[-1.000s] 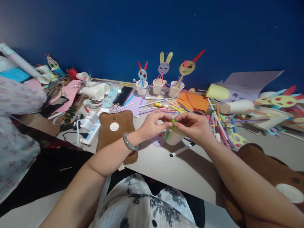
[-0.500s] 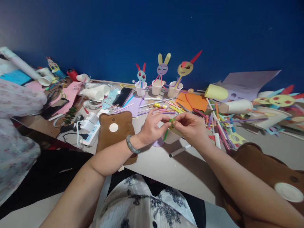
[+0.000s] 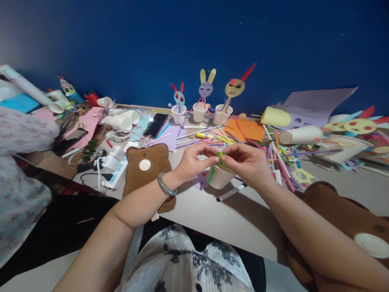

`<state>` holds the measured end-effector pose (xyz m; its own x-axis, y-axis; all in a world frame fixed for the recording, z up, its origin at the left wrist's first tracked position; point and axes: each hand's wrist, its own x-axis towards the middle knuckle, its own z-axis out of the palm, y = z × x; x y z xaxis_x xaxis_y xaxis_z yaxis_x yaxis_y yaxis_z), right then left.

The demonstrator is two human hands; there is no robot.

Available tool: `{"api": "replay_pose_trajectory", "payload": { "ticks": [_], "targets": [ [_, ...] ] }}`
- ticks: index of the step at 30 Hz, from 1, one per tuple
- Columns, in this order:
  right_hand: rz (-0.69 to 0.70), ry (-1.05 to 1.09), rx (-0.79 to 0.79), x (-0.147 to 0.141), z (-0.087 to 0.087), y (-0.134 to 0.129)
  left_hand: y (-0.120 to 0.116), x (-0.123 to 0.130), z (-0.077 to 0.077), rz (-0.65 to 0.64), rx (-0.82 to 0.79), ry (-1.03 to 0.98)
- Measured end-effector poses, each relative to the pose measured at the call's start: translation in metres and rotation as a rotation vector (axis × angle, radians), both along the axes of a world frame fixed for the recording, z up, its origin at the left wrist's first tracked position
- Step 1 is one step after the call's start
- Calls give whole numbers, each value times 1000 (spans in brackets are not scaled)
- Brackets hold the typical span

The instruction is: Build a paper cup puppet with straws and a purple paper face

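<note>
My left hand [image 3: 196, 161] and my right hand [image 3: 247, 164] meet over a white paper cup [image 3: 221, 179] on the table. Between both thumbs and forefingers they pinch a short green pipe cleaner [image 3: 220, 156], twisted with something yellowish. Another green length [image 3: 211, 175] hangs down the cup's left side. My fingers hide most of the cup's rim. A purple paper disc [image 3: 200, 181] with small drawn marks lies left of the cup, partly under my left hand. In front of the cup rests a white marker [image 3: 231, 192] with a black cap.
Three cups with paper rabbit-like figures [image 3: 206, 89] stand by the blue wall. Colourful sticks [image 3: 284, 162] and a yellow cup [image 3: 276, 117] lie to the right. Left are a brown bear-shaped cushion [image 3: 148, 178], a power strip [image 3: 118, 174] and a phone [image 3: 155, 125]. Another person's sleeve [image 3: 27, 132] is far left.
My hands have drawn slightly apart, showing more of the green pipe cleaner. More of the cup and the purple disc shows below them. The view has shifted a little.
</note>
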<state>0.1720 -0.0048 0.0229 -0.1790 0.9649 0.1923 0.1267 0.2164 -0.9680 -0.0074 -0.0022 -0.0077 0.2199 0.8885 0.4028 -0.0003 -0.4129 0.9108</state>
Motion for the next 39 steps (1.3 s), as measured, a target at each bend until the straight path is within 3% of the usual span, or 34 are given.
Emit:
{"api": "replay_pose_trajectory", "payload": {
  "ticks": [7, 14, 22, 27, 39],
  "targets": [
    [9, -45, -11, -1, 0, -3, 0, 0, 2, -23, 44, 17],
    [-97, -77, 84, -8, -7, -11, -9, 3, 2, 158, 235, 170],
    [-180, -103, 83, -16, -6, -18, -12, 10, -7, 277, 384, 190],
    [-176, -51, 55, -18, -5, -19, -14, 11, -10, 299, 411, 177],
    [-99, 95, -116, -20, 3, -21, -17, 5, -1, 285, 490, 305]
  ]
}}
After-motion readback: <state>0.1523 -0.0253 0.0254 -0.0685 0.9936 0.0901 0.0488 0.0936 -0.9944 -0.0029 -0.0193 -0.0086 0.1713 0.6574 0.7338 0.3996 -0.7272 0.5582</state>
